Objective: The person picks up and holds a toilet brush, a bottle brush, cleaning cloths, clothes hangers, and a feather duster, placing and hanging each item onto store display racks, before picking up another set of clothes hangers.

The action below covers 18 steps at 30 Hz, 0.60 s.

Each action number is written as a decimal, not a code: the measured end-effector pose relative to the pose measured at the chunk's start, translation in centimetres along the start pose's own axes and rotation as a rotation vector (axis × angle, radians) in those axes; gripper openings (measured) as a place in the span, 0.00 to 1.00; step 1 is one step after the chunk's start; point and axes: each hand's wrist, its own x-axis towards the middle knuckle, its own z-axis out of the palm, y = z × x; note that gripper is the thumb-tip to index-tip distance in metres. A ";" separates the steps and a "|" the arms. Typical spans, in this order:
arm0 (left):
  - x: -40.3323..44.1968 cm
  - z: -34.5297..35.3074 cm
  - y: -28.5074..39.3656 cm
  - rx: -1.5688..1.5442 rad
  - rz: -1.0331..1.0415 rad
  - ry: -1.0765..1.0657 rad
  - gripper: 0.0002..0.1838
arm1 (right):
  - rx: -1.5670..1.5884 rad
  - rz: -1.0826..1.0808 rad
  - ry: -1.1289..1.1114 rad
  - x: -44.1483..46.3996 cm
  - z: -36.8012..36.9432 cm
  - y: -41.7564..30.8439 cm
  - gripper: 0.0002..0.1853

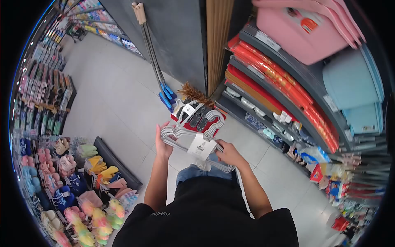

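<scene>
A bundle of light grey hangers with a white paper label is held in front of my body. My left hand is at the hook side of the bundle, its fingers behind the hangers and its thumb raised. On the right side, my right hand grips the hangers beside the label. Just beyond them are more grey hangers, a small white tag, dark oval items and a red item. What these rest on is hidden.
Blue-ended mops lean against a dark pillar. Shelves on the right hold pink bins, blue bins and red packets. Racks of slippers stand at the left, by a dark base edge.
</scene>
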 end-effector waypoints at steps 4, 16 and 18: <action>-4.0 1.2 1.8 0.215 0.052 -0.145 0.26 | 0.062 0.044 0.111 -6.6 2.2 -2.8 0.20; -15.2 0.2 -4.1 0.295 -0.308 -0.238 0.26 | 0.404 0.075 0.164 -24.4 5.6 -1.1 0.30; -16.3 1.8 -4.8 0.326 -0.325 -0.308 0.27 | 0.497 0.079 0.205 -27.0 6.0 0.2 0.30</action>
